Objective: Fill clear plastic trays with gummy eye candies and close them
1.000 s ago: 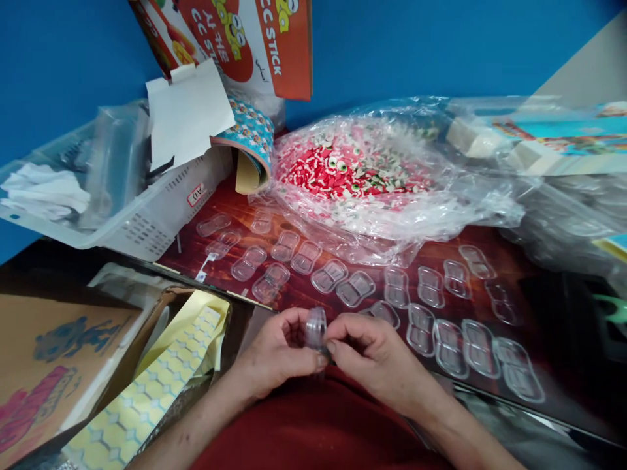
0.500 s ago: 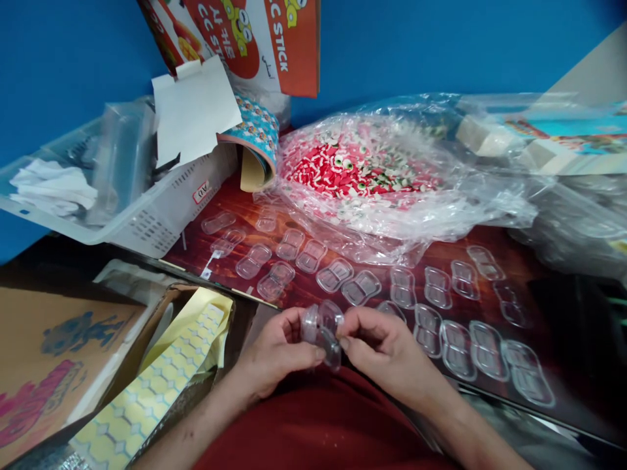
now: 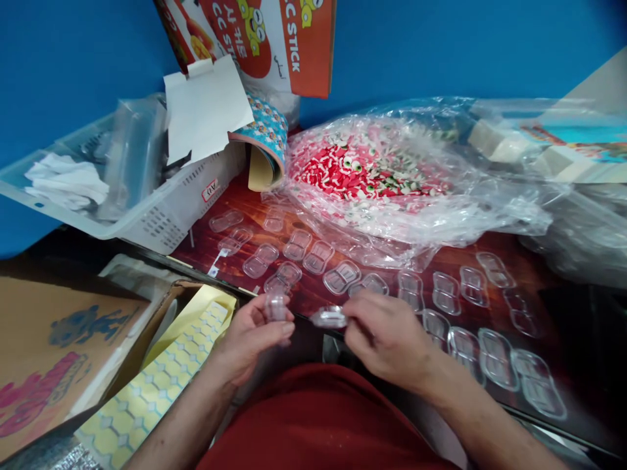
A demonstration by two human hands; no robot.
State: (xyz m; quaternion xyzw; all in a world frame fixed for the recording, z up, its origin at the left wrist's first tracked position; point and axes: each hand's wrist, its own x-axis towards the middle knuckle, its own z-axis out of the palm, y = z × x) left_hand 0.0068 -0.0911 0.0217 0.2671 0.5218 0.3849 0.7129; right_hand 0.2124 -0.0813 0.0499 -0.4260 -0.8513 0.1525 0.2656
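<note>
My left hand (image 3: 255, 336) is closed around a few nested clear plastic cases (image 3: 277, 305), just over the table's front edge. Between the fingertips of my right hand (image 3: 385, 333) is one clear plastic case (image 3: 330, 317), held edge-on and apart from the left hand's pieces. Several more small clear cases with a pinched middle lie spread over the dark red table (image 3: 313, 297), some behind my hands, others in a row to the right such as this clear case (image 3: 497, 359). My right hand hides part of the nearest ones.
Behind the cases lies a clear bag of red and white pieces (image 3: 343, 170). A white plastic basket (image 3: 161, 225) stands at the left with papers in it. Below it are a cardboard box (image 3: 63, 352) and a yellow label strip (image 3: 161, 385). A printed carton (image 3: 274, 46) stands at the back.
My hands have moved apart, and one case has come away from the nested pieces into my right hand. The view has shifted slightly.
</note>
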